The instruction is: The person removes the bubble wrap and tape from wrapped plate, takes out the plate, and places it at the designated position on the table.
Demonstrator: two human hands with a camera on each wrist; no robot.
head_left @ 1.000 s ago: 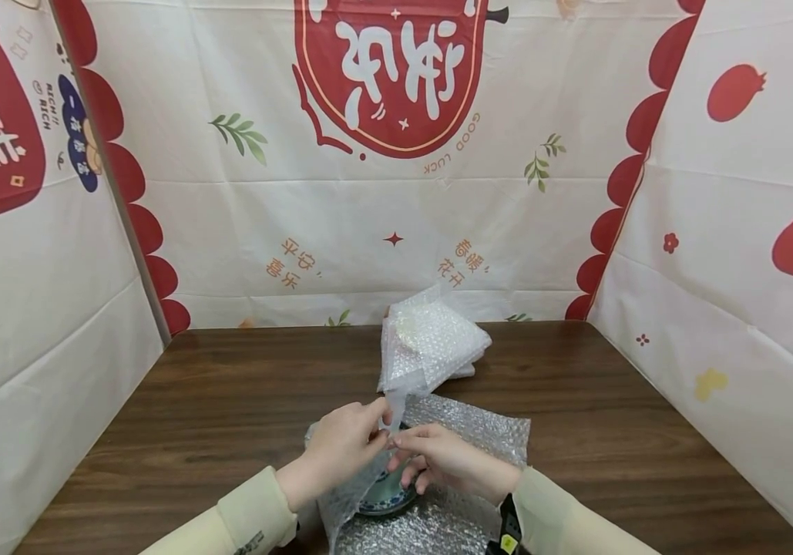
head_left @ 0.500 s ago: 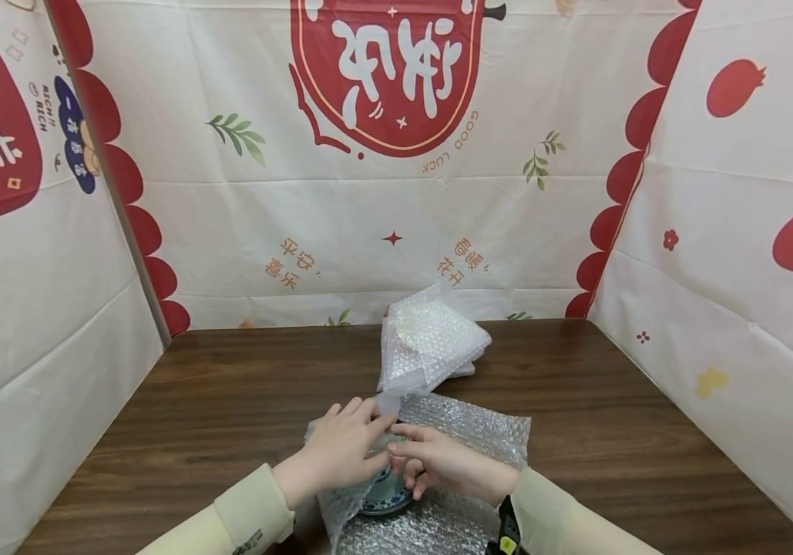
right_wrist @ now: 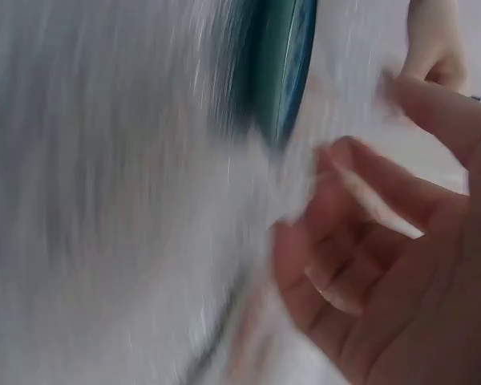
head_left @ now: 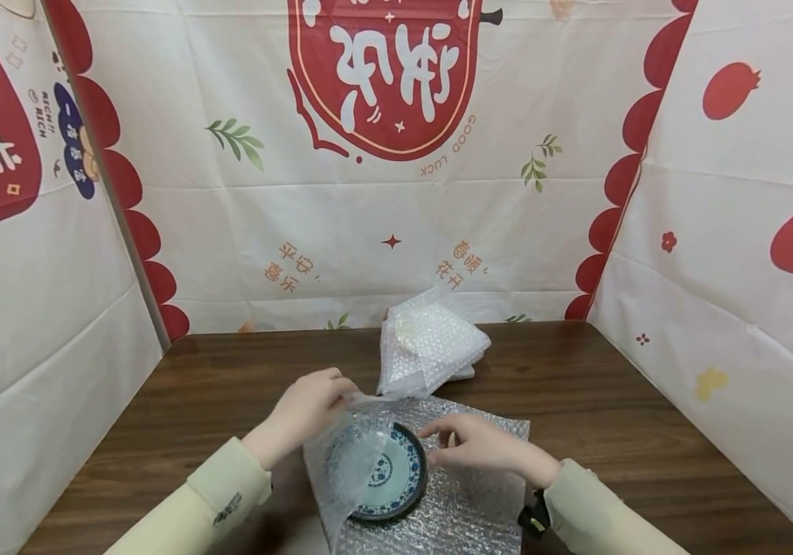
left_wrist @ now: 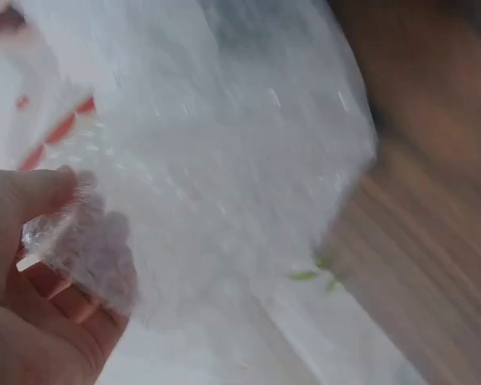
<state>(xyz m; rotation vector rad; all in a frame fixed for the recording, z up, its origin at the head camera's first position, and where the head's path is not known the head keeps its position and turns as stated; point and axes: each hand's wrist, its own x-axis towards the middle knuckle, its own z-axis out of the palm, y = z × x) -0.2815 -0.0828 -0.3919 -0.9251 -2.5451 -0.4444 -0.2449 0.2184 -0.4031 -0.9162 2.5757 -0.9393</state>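
A blue-and-white patterned plate [head_left: 406, 466] lies on a sheet of bubble wrap [head_left: 472, 509] near the table's front. One flap of that wrap hangs over the plate's left part, and the pattern shows through it. My left hand [head_left: 309, 408] pinches the flap's upper edge at the plate's far left; in the left wrist view thumb and fingers close on the bubble wrap [left_wrist: 208, 176]. To the right of the plate my right hand [head_left: 479, 443] has its fingers loosely bent with nothing in them. The blurred right wrist view shows the plate's rim [right_wrist: 284, 72] close to those fingers.
Behind the plate, a pile of bubble-wrapped packets [head_left: 438, 339] stands near the back edge of the dark wooden table [head_left: 243, 378]. Printed white cloth [head_left: 396, 208] walls the table in at the back and both sides.
Both hands were together over the plate with the wrap's edge. The left hand has moved left, drawing the flap back, and the right hand has moved right, so more of the plate shows.
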